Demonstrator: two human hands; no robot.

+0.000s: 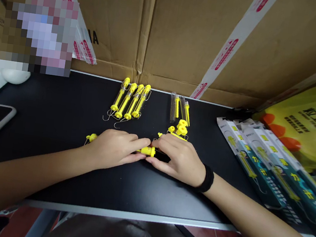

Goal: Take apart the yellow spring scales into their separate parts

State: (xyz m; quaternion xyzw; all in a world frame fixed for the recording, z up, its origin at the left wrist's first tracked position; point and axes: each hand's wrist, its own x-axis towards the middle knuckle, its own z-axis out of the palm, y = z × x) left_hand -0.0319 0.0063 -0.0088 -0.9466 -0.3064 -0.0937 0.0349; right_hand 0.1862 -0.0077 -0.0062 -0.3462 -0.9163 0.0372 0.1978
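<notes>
spring scale [145,150] over the desk [124,194], left hand [114,148] gripping its body, right hand [183,157] pinching its yellow end cap [153,152]: crooked push might pop the cap loose, or right hand bumping forward could scatter loose yellow parts [182,130] just beyond.

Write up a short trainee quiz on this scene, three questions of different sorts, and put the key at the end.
1. Multiple choice: how many slim clear tubes with yellow ends and metal hooks lie in the row at the back?
A) two
B) four
C) six
2. True or false: the left hand is on a slim, hooked, yellow-ended device.
3. Fill in: a black, ring-shaped fabric band circles the ____ wrist.

Key: 1 B; 2 true; 3 right.
</notes>
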